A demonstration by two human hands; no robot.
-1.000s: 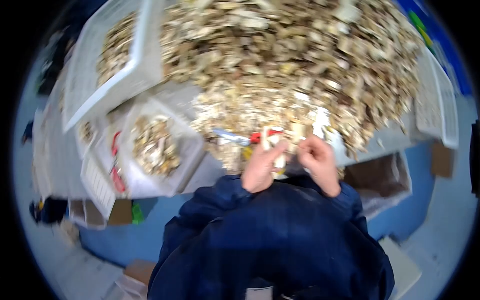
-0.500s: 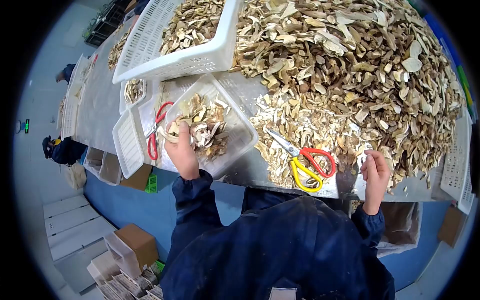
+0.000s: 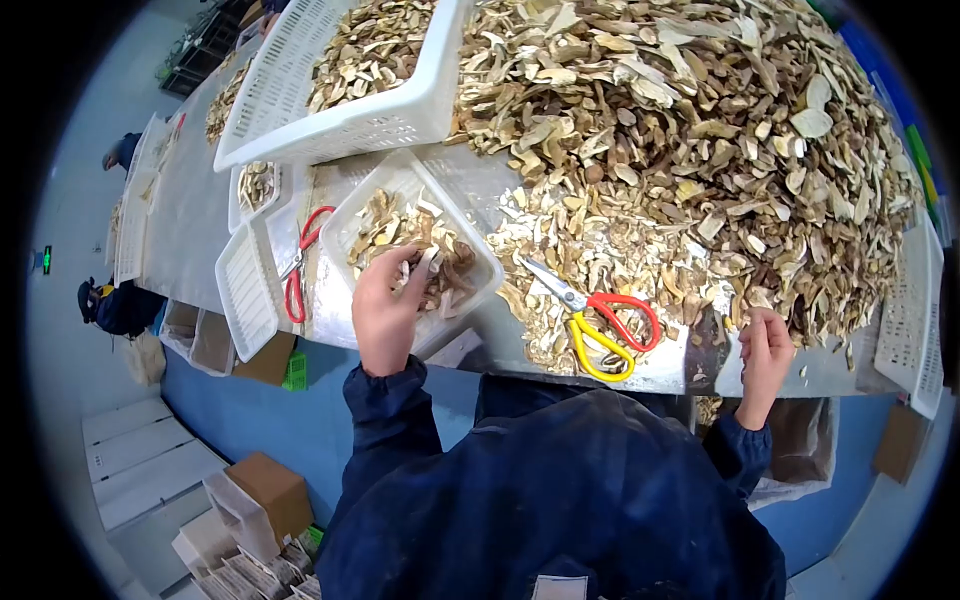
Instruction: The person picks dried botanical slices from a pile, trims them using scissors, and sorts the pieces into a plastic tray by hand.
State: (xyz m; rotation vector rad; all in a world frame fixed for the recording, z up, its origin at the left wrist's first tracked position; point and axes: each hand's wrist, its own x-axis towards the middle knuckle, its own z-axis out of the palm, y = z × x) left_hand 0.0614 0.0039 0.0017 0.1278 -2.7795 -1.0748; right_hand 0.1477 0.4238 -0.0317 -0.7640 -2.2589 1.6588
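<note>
My left hand (image 3: 387,312) is over a clear plastic tray (image 3: 478,292) of dried mushroom slices (image 3: 385,222). Its thumb and fingers curl round a pale slice among the others, and the fingertips are partly hidden. At the edge of the large heap of slices (image 3: 690,130), my right hand (image 3: 765,362) has its fingers drawn together; whatever they hold, if anything, is too small to make out. Between my hands, scissors (image 3: 590,318) with one red and one yellow handle lie on scattered pale pieces.
A white slatted basket (image 3: 350,130) with more slices stands behind the tray. Red-handled scissors (image 3: 300,262) and a small white tray (image 3: 247,290) lie at left. Another white basket (image 3: 910,320) is at the right edge. A lined box (image 3: 800,450) sits below the table.
My left hand has shifted right and down from the tray's left side, its fingers now over the contents. The slices it pinched are no longer raised there. My right hand has barely moved.
</note>
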